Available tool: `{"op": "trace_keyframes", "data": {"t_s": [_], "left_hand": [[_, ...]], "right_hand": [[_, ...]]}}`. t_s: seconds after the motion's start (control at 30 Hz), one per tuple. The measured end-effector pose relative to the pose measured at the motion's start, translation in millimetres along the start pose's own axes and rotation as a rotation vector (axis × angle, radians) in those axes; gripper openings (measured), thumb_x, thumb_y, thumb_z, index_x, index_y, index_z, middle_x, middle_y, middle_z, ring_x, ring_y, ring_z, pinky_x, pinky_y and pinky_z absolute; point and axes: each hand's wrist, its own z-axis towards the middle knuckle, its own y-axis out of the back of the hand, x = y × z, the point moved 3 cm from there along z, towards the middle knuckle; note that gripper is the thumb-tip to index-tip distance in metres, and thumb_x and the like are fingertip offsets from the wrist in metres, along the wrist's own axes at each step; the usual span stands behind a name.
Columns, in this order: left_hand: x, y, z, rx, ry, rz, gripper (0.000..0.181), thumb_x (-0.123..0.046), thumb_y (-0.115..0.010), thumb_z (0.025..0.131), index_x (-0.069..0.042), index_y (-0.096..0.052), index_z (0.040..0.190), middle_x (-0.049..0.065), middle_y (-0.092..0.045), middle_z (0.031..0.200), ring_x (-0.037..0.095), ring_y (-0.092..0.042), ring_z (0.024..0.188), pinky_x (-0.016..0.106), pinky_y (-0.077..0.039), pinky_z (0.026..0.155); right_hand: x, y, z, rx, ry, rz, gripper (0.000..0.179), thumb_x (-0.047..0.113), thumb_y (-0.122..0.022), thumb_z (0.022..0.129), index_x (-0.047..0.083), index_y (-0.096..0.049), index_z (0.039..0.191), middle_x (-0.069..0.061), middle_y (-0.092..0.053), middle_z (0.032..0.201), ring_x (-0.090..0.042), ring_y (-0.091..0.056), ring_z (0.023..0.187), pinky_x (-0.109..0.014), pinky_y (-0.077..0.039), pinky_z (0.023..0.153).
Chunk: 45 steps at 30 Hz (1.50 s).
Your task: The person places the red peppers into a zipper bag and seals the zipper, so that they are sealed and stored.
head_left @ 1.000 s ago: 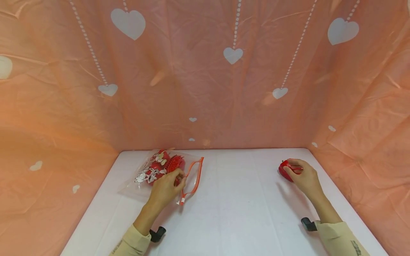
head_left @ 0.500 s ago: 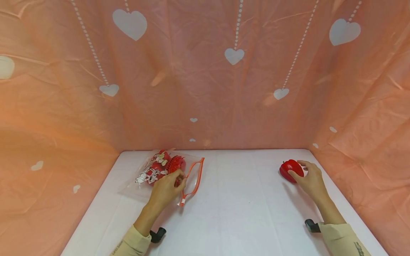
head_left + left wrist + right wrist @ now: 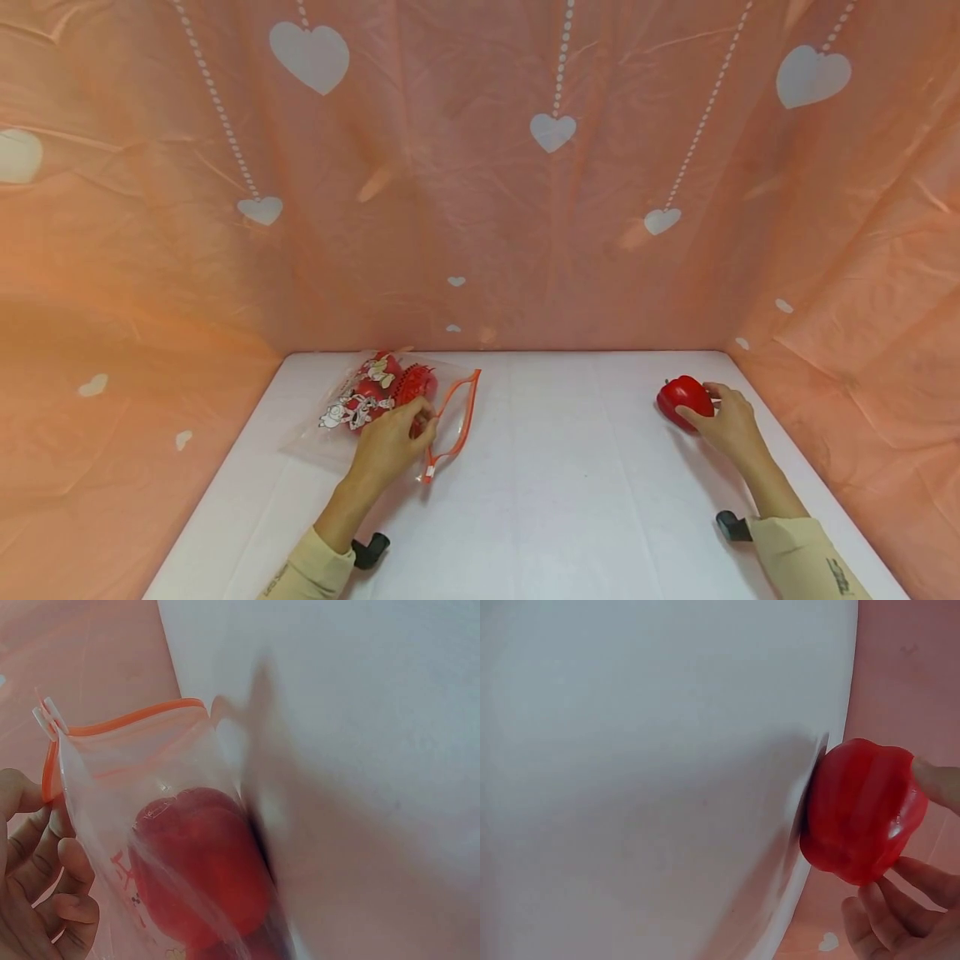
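At the left of the table lies a clear zip bag (image 3: 300, 442) with an orange zip strip, several red items inside. My left hand (image 3: 390, 442) pinches the bag's rim beside the orange strip (image 3: 150, 715); its mouth stands parted. In the left wrist view a red bell pepper (image 3: 199, 870) shows through the plastic. On the far right of the table sits another red bell pepper (image 3: 684, 402). My right hand (image 3: 731, 425) is at its right side, fingers relaxed. In the right wrist view the thumb and fingertips lie against or just beside the pepper's edge.
A white table (image 3: 555, 500) stretches between the hands. Orange sheeting with white hearts (image 3: 480, 208) hangs behind and at both sides. A black wrist mount (image 3: 371, 551) shows below the left hand, and a similar mount (image 3: 732, 526) below the right.
My right hand has loosened and drawn back to the right, so more of the bell pepper shows. The pepper stays where it was. My left hand and the bag have hardly moved.
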Motion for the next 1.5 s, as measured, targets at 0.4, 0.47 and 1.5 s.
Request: {"op": "trace_keyframes", "data": {"t_s": [0.4,0.47,1.5], "left_hand": [[0.9,-1.5,-1.0,-0.008,-0.017,0.009,0.013,-0.017,-0.083,0.092,-0.019,-0.072,0.099,-0.006,-0.074,0.085,0.011,-0.061,0.067,0.029,-0.049,0.059],[1.2,-1.7,-1.1,-0.008,-0.019,0.008,0.012,-0.018,-0.082,0.093,-0.018,-0.072,0.099,-0.006,-0.074,0.085,0.011,-0.060,0.067,0.029,-0.049,0.059],[1.0,-2.8,0.6,-0.003,-0.004,0.004,0.013,-0.018,-0.083,0.094,-0.017,-0.073,0.102,-0.004,-0.075,0.087,0.011,-0.060,0.068,0.028,-0.050,0.061]], "right_hand": [[-7.8,4.9,3.4,0.078,-0.056,0.003,0.088,0.028,-0.078,0.097,-0.017,-0.029,0.154,-0.043,-0.042,0.144,-0.059,-0.045,0.128,-0.062,-0.057,0.096],[-7.9,5.4,3.5,0.096,-0.069,0.006,0.089,0.029,-0.078,0.098,-0.017,-0.027,0.154,-0.043,-0.040,0.145,-0.060,-0.044,0.129,-0.063,-0.056,0.097],[17.4,-14.9,-3.5,0.060,0.016,0.073,0.083,0.034,-0.080,0.096,-0.012,-0.038,0.153,-0.037,-0.052,0.142,-0.053,-0.055,0.124,-0.052,-0.061,0.090]]}}
